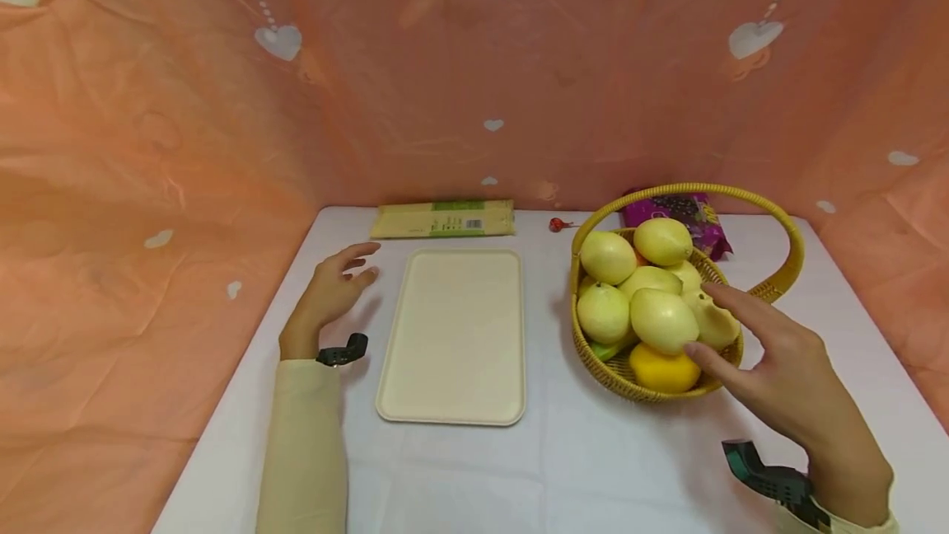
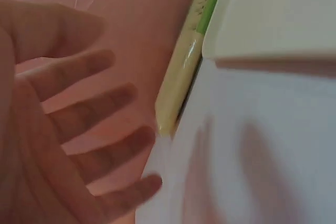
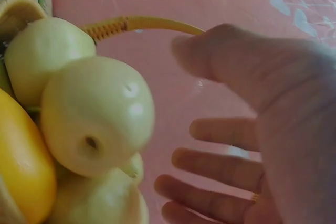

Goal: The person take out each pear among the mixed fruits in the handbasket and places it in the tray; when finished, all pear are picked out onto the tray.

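Observation:
My right hand [image 1: 789, 369] reaches over the right rim of a yellow woven basket [image 1: 604, 371], thumb and fingers spread around the front pear with nothing gripped. Several pale green-yellow pears [image 1: 664, 320] are heaped in the basket, above a yellow lemon-like fruit [image 1: 663, 369] at the front. In the right wrist view, the nearest pear [image 3: 98, 116] lies to the left of the spread fingers. On the other side, my left hand [image 1: 329, 295] hovers beside a cream rectangular tray [image 1: 454, 336], its fingers loosely bent and holding nothing. The left wrist view shows that palm with fingers apart.
A long cream and green packet [image 1: 443, 219] lies behind the tray. A small red-wrapped item [image 1: 558, 224] sits near the back edge. Behind the basket is a purple packet [image 1: 685, 217]. The tall basket handle [image 1: 789, 250] arches up and right. An orange cloth [image 1: 445, 64] hangs behind.

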### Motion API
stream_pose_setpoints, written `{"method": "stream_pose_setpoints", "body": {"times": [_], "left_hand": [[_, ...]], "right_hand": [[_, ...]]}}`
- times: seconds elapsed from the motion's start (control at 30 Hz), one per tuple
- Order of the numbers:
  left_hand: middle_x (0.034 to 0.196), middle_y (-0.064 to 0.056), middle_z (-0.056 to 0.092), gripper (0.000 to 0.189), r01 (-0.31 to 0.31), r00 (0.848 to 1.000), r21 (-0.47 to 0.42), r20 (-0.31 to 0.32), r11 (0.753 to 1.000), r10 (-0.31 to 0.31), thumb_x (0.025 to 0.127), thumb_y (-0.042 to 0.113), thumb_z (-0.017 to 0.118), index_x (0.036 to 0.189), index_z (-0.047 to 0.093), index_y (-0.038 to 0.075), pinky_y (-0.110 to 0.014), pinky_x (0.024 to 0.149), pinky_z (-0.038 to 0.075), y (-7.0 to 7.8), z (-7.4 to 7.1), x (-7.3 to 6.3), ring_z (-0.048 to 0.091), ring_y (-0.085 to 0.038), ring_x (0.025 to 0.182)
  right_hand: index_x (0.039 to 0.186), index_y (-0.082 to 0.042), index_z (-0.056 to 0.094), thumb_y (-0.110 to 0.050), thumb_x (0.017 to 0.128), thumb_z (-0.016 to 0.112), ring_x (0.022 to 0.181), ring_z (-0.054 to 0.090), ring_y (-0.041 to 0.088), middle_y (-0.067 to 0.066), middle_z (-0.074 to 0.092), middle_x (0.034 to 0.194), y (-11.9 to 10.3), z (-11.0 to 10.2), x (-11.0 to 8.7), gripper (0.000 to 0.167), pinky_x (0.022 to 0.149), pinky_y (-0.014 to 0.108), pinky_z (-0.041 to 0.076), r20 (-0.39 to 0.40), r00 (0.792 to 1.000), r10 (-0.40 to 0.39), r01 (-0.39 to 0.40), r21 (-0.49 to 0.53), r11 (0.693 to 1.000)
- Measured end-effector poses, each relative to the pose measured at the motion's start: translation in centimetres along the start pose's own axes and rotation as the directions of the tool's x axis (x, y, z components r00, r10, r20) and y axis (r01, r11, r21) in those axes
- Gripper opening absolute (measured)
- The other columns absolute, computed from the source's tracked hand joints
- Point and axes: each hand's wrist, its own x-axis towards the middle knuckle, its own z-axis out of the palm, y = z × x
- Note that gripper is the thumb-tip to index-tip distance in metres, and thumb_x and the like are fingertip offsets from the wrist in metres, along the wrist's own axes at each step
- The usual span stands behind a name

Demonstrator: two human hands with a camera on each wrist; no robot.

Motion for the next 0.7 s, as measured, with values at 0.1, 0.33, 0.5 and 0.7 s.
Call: {"method": "stream_pose_setpoints", "body": {"times": [0.1,0.33,0.5,0.7], "left_hand": [[0.168,-0.023,0.049,0.055,0.031,0.997,0.048,0.070,0.998,-0.034,0.109,0.021,0.063,0.162,0.053,0.011,-0.068,0.127,0.035,0.1,0.8,0.6,0.042,-0.047,0.158],[0.173,-0.023,0.042,0.063,0.030,0.979,0.160,0.194,0.987,-0.061,0.106,0.022,0.064,0.165,0.047,0.010,-0.067,0.132,0.024,0.3,2.3,1.9,0.030,-0.046,0.164],[0.177,-0.028,0.028,0.072,0.044,0.958,0.268,0.262,0.962,-0.117,0.105,0.028,0.066,0.170,0.040,0.011,-0.085,0.125,0.011,0.5,2.6,2.0,0.017,-0.056,0.165],[0.180,-0.031,0.016,0.077,0.036,0.944,0.305,0.301,0.952,-0.132,0.106,0.028,0.066,0.173,0.032,0.014,-0.092,0.120,0.005,0.6,2.7,2.0,0.004,-0.063,0.164]], "right_hand": [[0.151,-0.013,0.065,-0.028,0.081,0.098,0.121,0.067,0.052,0.027,0.071,0.138,-0.1,0.8,0.4,0.079,0.102,0.070,0.056,0.062,0.998,0.010,-0.008,-0.024,1.000],[0.139,-0.005,0.070,-0.034,0.082,0.097,0.119,0.062,0.049,0.023,0.074,0.132,-0.7,1.9,1.5,0.069,0.095,0.074,0.050,0.118,0.993,0.031,-0.020,-0.089,0.996],[0.138,-0.002,0.069,-0.033,0.081,0.096,0.112,0.063,0.048,0.025,0.075,0.126,-1.2,2.7,2.0,0.070,0.088,0.069,0.052,0.115,0.993,0.015,-0.001,-0.118,0.993],[0.144,0.001,0.064,-0.036,0.084,0.094,0.116,0.062,0.053,0.032,0.071,0.131,-1.6,3.4,2.1,0.076,0.090,0.073,0.053,0.133,0.988,0.073,-0.053,-0.146,0.988]]}}
